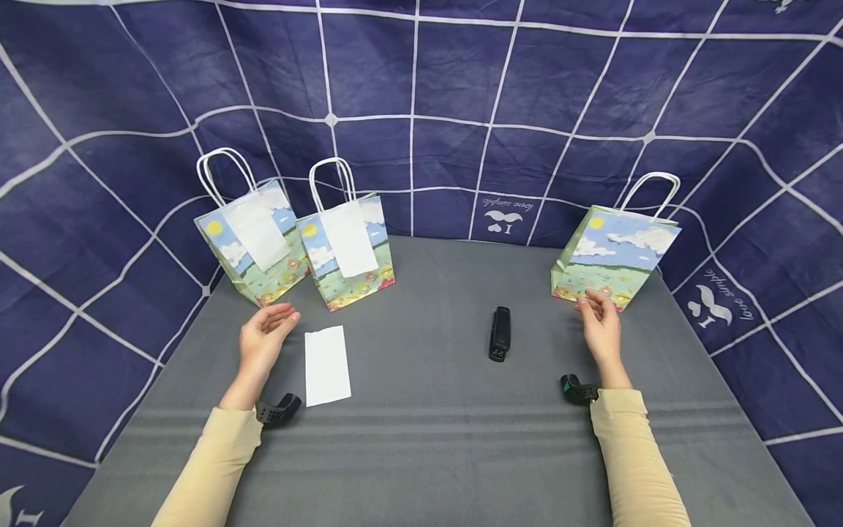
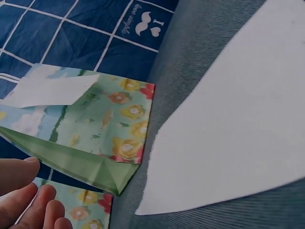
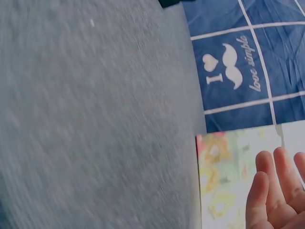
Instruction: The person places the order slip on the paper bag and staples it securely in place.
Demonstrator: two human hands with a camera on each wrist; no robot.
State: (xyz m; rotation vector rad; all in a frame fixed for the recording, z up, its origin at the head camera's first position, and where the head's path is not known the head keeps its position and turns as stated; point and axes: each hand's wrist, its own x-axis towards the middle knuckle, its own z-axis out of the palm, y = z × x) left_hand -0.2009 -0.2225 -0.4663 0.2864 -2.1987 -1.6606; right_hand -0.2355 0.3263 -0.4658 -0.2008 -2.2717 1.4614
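We can't tell if the R hand [image 1: 601, 329] touches the R gift bag [image 1: 615, 249]: in the head view its fingertips overlap the bag's lower front, & the R wrist cam crops both. Fingers there are loosely bent, hand open. The L hand [image 1: 263, 337] is also open & relaxed, near the base of the far-left gift bag [image 1: 266, 282]; its wrist cam cuts off all but the digits. A dark sliver [image 3: 176, 2] atop the R wrist view is too cropped for us to name. Both beige sleeves [image 1: 635, 454] run off-frame.

We see a blank white sheet [image 1: 327, 366] flat on the table just R of the L hand, top edge slightly uneven. White slips [image 1: 350, 238] hide part of the printed sky on the far-left gift bag & middle gift bag [image 1: 352, 290]. All 3 bags: creased paper, flower-meadow print, white loop handles. A slim black stapler [image 1: 500, 334] lies btwn sheet & R gift bag. Table [image 1: 421, 454]: matte grey cloth, w/ ridges. Backdrop [image 1: 454, 80]: wrinkled blue fabric, white grid.
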